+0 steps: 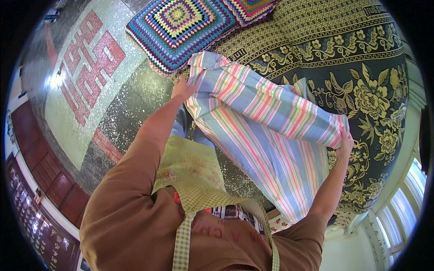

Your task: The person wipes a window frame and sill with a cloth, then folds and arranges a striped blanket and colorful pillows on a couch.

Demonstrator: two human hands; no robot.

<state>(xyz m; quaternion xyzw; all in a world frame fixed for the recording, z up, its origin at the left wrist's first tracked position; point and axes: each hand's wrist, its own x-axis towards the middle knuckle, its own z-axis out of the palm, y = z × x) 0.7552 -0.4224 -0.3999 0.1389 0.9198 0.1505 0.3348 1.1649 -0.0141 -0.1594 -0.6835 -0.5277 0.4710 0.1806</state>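
Note:
A striped cloth (268,101) in pink, blue and yellow stretches between both hands, its upper part doubled over in a thick band. My left hand (183,88) grips the cloth at its left end, close to the corner of a crocheted cushion. At the right end, my right hand (345,142) has hold of the folded edge. From the band, a single layer of the cloth hangs down toward my body in a narrowing shape. Part of the cloth rests over a black and gold floral cover (369,91). Fingers behind the fabric are partly hidden.
A multicoloured crocheted cushion (179,30) lies on the cover's left edge, with a second crocheted piece (252,10) beside it. The speckled floor (135,98) bears a red emblem (91,64). A barred window (403,206) is at lower right. I wear a checked apron (190,162).

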